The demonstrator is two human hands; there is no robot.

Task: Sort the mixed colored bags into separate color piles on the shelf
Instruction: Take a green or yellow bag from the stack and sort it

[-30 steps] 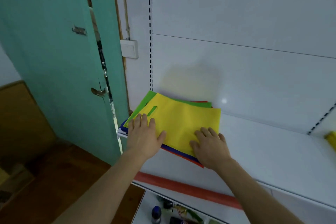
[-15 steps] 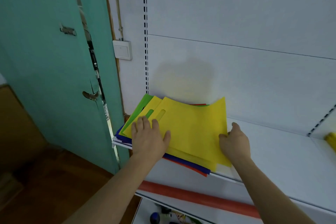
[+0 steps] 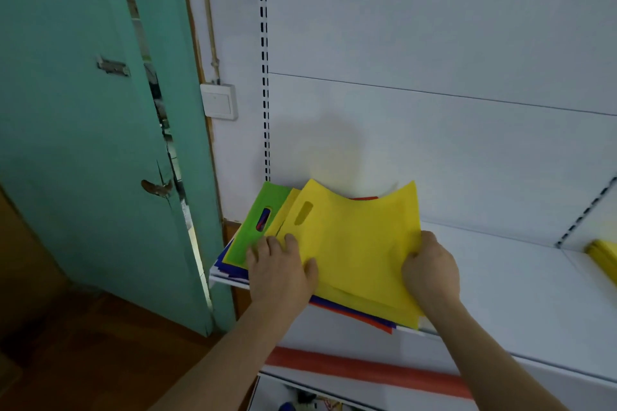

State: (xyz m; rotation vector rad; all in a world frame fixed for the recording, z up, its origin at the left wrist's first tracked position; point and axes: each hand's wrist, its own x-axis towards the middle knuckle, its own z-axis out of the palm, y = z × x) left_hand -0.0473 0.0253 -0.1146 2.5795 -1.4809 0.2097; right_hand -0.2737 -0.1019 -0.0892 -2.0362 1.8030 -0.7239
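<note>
A mixed stack of flat bags lies at the left end of the white shelf [image 3: 521,290]. On top is a yellow bag [image 3: 360,243], its right edge curled up off the stack. My right hand [image 3: 430,270] is shut on that right edge. A second yellow bag shows just under it. My left hand [image 3: 280,274] presses flat on the stack's left side, fingers spread, holding nothing. A green bag [image 3: 257,227] with a cut-out handle sticks out at the left. Blue and red bags [image 3: 354,314] peek out along the front edge.
A pile of yellow bags [image 3: 606,255] sits at the shelf's far right edge. A teal door [image 3: 83,130] stands open to the left, next to a wall switch [image 3: 219,105]. A red strip [image 3: 367,370] runs along the shelf front; a lower shelf holds small items.
My right hand went from lying flat on the stack to gripping the top yellow bag's right edge and lifting it. The green bag's handle hole is now uncovered.
</note>
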